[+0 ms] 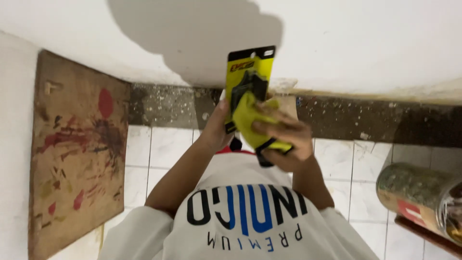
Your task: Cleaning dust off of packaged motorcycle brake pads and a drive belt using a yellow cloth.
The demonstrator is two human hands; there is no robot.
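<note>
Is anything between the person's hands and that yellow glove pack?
Nothing visible is. Both hands already touch it: the left hand grips the yellow and black glove pack from behind its edge, and the right hand has its fingers on the yellow glove at the front.

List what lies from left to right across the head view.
Paint-stained wooden board → left hand → yellow and black glove pack → right hand → large jar lying on its side.
</note>
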